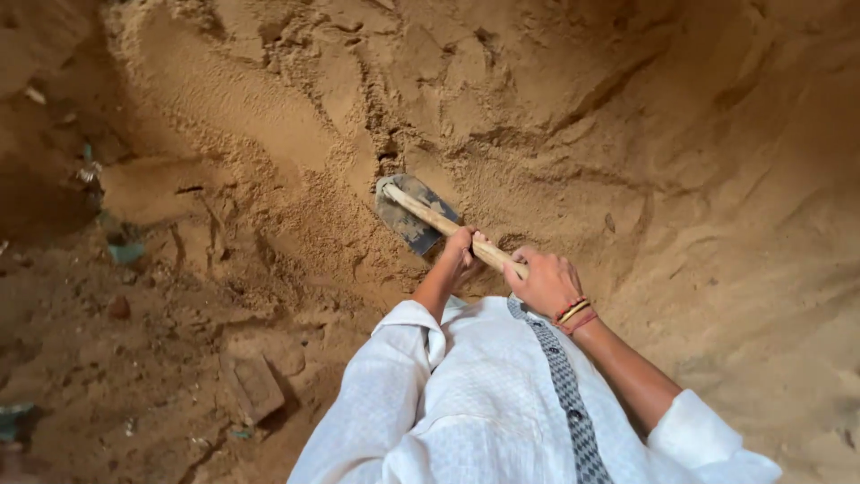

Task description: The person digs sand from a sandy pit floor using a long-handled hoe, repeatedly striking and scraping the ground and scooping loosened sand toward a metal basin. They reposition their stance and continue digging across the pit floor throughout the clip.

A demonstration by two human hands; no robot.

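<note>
Both hands wrap the wooden handle (448, 228) of the hoe, left hand (461, 249) forward (nearer the blade), right hand (545, 282) behind, the shaft running up-left to the metal blade (408, 215) resting on the sand pile (555, 116).

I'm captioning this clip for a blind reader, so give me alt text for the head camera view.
Seen from above, a person in a white shirt grips the wooden handle of a hoe with both hands, the left hand ahead of the right hand, its metal blade resting against a sand pile. Red and yellow bracelets circle the right wrist; a brick lies lower left.
</note>
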